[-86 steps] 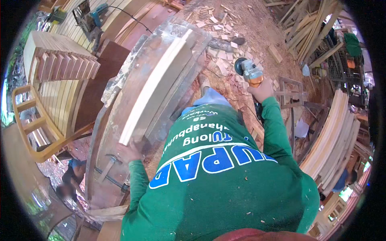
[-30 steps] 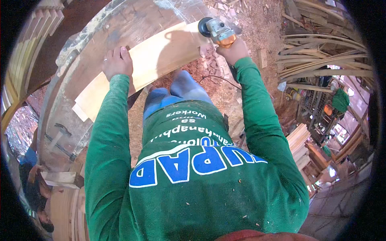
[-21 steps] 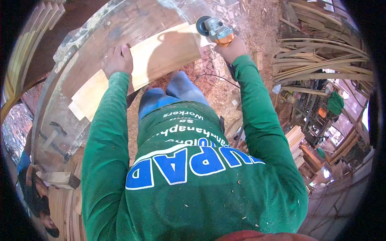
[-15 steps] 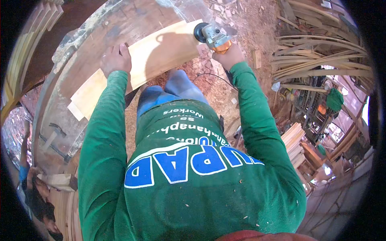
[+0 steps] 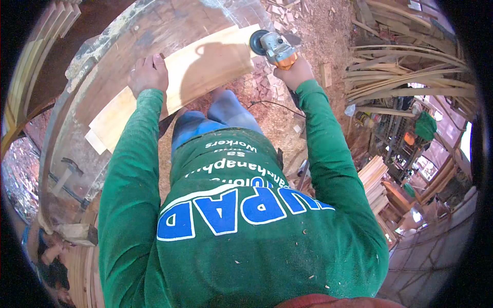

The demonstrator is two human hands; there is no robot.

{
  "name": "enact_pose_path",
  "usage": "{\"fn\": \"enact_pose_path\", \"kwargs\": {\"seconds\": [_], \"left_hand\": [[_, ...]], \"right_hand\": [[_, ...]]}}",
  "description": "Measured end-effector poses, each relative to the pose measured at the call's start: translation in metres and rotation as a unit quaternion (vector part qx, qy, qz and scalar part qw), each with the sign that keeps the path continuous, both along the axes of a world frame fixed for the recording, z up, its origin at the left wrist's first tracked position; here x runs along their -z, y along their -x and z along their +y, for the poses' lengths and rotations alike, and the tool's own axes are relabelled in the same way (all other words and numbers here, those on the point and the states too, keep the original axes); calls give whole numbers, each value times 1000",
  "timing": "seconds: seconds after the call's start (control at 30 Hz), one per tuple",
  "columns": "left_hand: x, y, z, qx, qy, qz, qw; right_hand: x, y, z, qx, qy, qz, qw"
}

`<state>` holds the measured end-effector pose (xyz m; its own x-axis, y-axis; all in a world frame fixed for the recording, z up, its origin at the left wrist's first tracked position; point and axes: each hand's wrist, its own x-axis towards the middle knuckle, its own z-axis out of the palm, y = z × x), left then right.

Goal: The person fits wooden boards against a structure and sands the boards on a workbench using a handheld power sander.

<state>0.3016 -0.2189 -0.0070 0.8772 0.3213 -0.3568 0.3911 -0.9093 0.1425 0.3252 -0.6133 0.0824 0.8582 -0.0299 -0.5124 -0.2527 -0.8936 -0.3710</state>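
Lapping the far edge of a board (image 5: 179, 77), left hand (image 5: 148, 77), whether gripping cannot be told; board lying on bench (image 5: 154, 32); grinder (image 5: 277, 47), at the board's right end, held in the wrapped right hand (image 5: 296, 74); wood strips (image 5: 400, 51), heaped far right.

Head view, facing down — close (fisheye)

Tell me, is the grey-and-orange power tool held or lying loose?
Held: the right hand grips the grey-and-orange power tool at its orange part. Whether it's running, I cannot tell.
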Motion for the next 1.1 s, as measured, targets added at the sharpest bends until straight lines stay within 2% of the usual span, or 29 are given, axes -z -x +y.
{"fn": "enact_pose_path", "kwargs": {"seconds": [0.2,0.3,0.37,0.5,0.7,0.8,0.93,1.1], "left_hand": [[6,1,1,5,-3,-11,1000],[3,1,1,3,-3,-10,1000],[-3,-2,0,4,3,-4,1000],[-1,0,0,2,-7,-4,1000],[2,1,0,4,-2,-20,1000],[0,1,0,5,-5,-16,1000],[0,0,0,1,-6,-8,1000],[10,3,2,9,-8,-20,1000]], "right_hand": [[20,-43,0,-23,-40,-36,998],[16,-61,7,-28,26,6,999],[38,-55,-6,-39,-12,-13,999],[13,-36,9,-14,7,-14,1000],[2,-1,2,1,-55,16,998],[-14,15,7,-1,-20,-13,1000],[6,30,-13,-1,-38,-8,999],[-3,15,-8,14,-58,11,998]]}}
